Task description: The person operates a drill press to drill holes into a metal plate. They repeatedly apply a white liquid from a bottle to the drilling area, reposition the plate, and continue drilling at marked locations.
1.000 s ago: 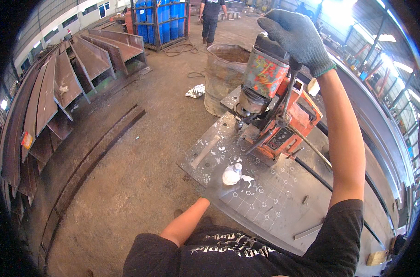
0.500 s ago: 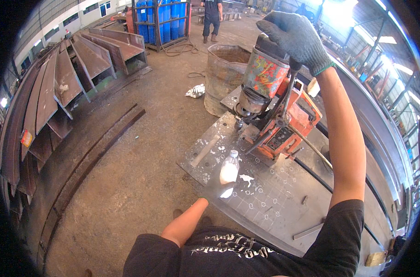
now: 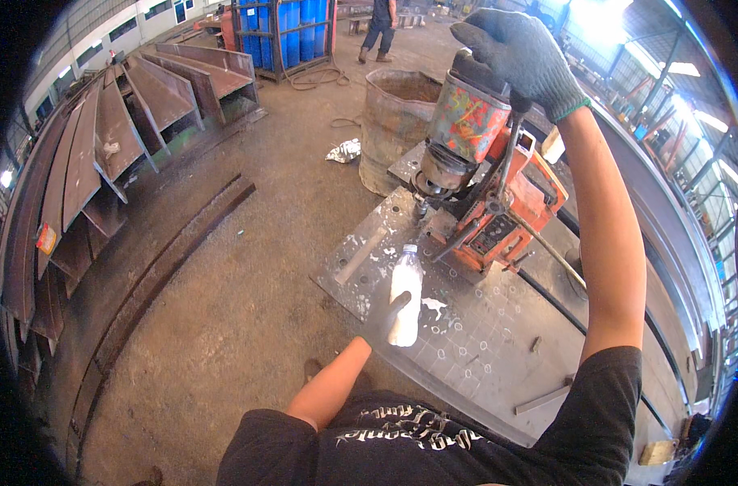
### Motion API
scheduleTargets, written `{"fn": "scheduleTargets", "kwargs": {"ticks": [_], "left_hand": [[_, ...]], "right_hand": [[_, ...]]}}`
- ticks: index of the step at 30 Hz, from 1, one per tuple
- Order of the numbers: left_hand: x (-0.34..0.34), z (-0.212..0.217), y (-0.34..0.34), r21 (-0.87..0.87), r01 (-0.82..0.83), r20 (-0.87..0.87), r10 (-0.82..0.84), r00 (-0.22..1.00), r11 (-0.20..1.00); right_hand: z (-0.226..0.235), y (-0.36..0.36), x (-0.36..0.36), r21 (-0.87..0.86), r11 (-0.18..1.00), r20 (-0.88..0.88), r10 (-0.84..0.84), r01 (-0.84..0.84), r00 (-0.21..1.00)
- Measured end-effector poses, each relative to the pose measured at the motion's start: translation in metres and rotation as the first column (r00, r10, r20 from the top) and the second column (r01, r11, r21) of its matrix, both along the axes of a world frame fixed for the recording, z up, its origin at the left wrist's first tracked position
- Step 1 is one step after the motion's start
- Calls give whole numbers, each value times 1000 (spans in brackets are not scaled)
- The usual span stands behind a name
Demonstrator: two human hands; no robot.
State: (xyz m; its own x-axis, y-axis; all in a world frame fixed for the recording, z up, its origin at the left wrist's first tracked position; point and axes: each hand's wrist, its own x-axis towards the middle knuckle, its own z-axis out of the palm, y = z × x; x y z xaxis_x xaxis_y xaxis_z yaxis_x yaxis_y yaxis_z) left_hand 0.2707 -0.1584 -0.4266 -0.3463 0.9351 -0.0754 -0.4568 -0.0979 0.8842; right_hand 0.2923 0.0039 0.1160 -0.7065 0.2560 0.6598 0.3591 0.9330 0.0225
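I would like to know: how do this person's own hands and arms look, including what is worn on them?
The right hand wears a grey knitted glove with a green edge. The left hand is also grey-gloved; its cuff is unclear. Both forearms are bare below short black sleeves.
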Motion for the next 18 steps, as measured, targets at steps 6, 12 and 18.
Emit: {"fn": "scheduleTargets", "kwargs": {"ticks": [6, 12, 18], "left_hand": [[3, 25, -5, -28, 35, 48, -34, 998, 999], [6, 19, 1, -67, 61, 170, -49, 984, 996], [0, -17, 11, -200, -2, 125, 27, 992, 980]], "right_hand": [[2, -12, 4, -19, 999, -3, -34, 34, 999], [3, -7, 4, 15, 999, 12, -49, 49, 999], [-1, -18, -1, -27, 998, 34, -61, 62, 998]]}}
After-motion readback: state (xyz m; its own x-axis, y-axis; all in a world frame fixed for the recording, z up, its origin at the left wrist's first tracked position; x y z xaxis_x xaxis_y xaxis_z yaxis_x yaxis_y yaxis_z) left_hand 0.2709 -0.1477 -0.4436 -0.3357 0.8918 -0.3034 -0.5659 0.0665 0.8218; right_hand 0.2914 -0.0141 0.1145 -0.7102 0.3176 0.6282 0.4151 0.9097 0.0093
